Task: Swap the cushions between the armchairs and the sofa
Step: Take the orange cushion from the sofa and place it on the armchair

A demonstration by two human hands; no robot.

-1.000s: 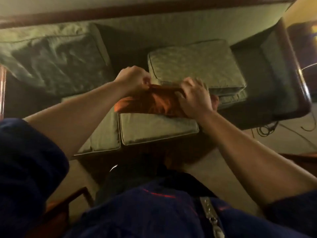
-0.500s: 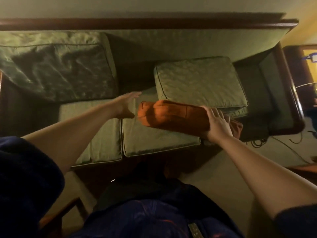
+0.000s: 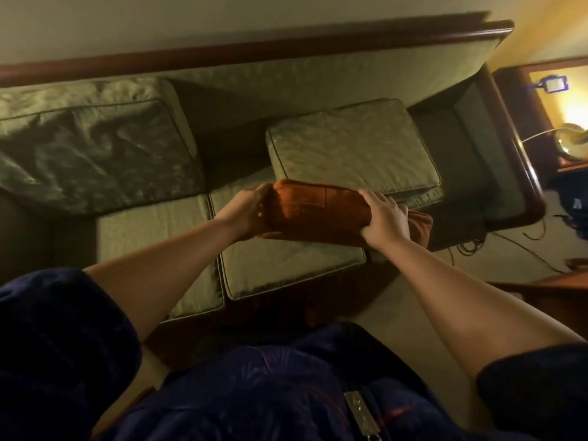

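I hold an orange cushion [image 3: 315,211] edge-on above the green sofa [image 3: 286,78]. My left hand [image 3: 251,208] grips its left end and my right hand [image 3: 385,218] grips its right part, with a bit of orange fabric sticking out beyond the fingers. Just behind the orange cushion a flat green cushion [image 3: 350,148] lies loose on the sofa's right side. A crumpled green back cushion [image 3: 89,148] leans at the sofa's left. Two green seat cushions [image 3: 286,265] lie below my hands.
The sofa's dark wooden right arm [image 3: 515,154] borders a side table [image 3: 556,100] with a lit lamp [image 3: 569,141]. Cables [image 3: 471,246] trail on the carpet to the right. A wooden table corner [image 3: 560,288] stands near my right forearm.
Half a second ago only my right hand held the orange cushion and my left hand was open beside it. Now my left hand has closed on the cushion's left end.
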